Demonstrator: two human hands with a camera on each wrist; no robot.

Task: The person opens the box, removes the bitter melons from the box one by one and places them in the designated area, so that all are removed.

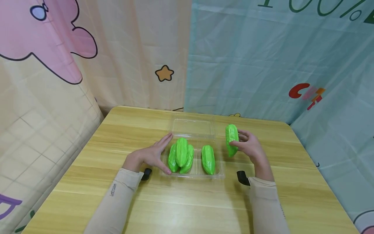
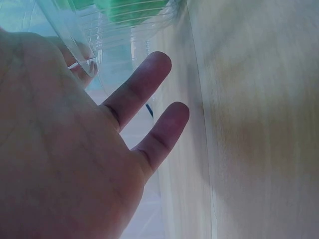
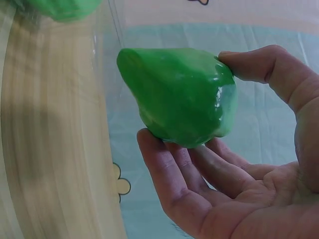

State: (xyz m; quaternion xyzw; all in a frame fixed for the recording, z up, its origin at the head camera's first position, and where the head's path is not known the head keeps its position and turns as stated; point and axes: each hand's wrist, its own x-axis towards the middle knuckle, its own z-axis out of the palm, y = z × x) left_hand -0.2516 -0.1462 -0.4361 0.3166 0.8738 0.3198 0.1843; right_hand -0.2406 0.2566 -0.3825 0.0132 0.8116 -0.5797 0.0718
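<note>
A clear plastic clamshell box [image 1: 196,176] lies on the table with its lid [image 1: 193,127] folded back on the far side. Inside, three glossy green star fruits [image 1: 181,152] are heaped at the left, and a single star fruit [image 1: 208,160] lies at the right. My left hand [image 1: 152,155] rests along the box's left side, fingers spread, thumb at the near corner. In the left wrist view two of its straight fingers [image 2: 144,82] stand below the plastic. Right of the box, my right hand [image 1: 248,145] pinches another star fruit [image 3: 179,94] between thumb and fingers, raised above the table.
The wooden table [image 1: 187,208] reaches back to printed curtains [image 1: 140,58] that hang behind it and at both sides. Black wrist mounts [image 1: 243,178] stick out from the cuffs of both pale sleeves [image 1: 267,201].
</note>
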